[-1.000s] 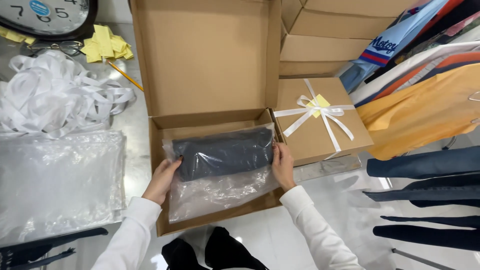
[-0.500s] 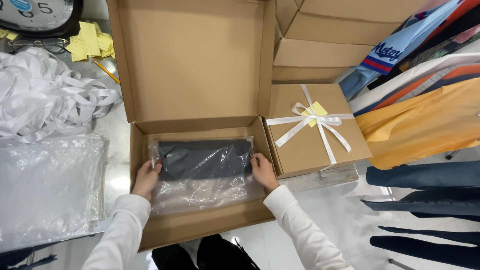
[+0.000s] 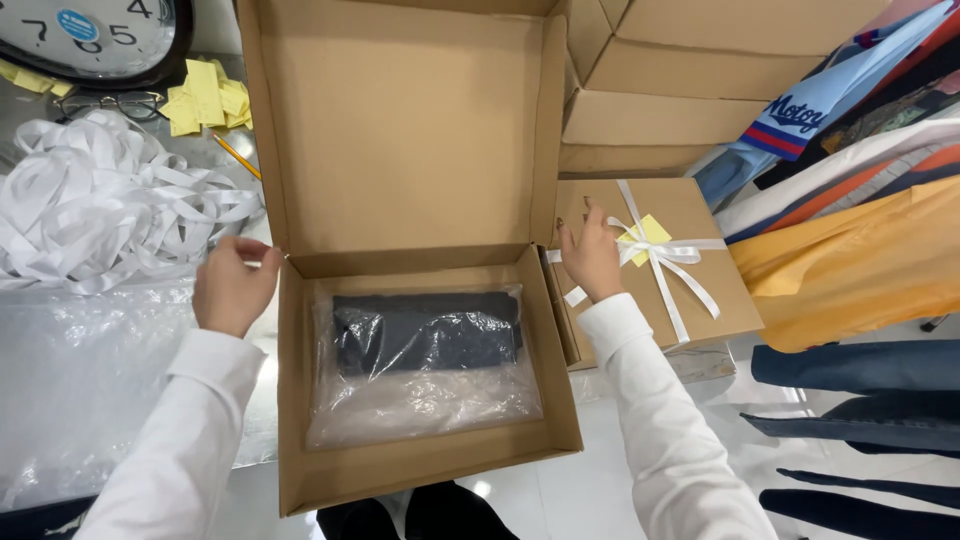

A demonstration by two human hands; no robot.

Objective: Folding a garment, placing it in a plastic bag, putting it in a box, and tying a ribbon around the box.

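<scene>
Fingers of my left hand (image 3: 232, 287) curl loosely at the left hinge corner of the open cardboard box (image 3: 425, 478), gripping nothing that I can see. My right hand (image 3: 592, 258) sits at the right corner, fingers spread, just beside the closed gift box (image 3: 690, 300) tied with a white ribbon (image 3: 672, 255). Inside the open box, a dark folded garment in a clear plastic bag (image 3: 427, 350) lies flat on the bottom.

Left hand (image 3: 232, 285), right hand (image 3: 592, 258) bare; long white sleeves (image 3: 665, 440) to wrists, plain cuffs; dark trousers (image 3: 420, 512) below.
</scene>
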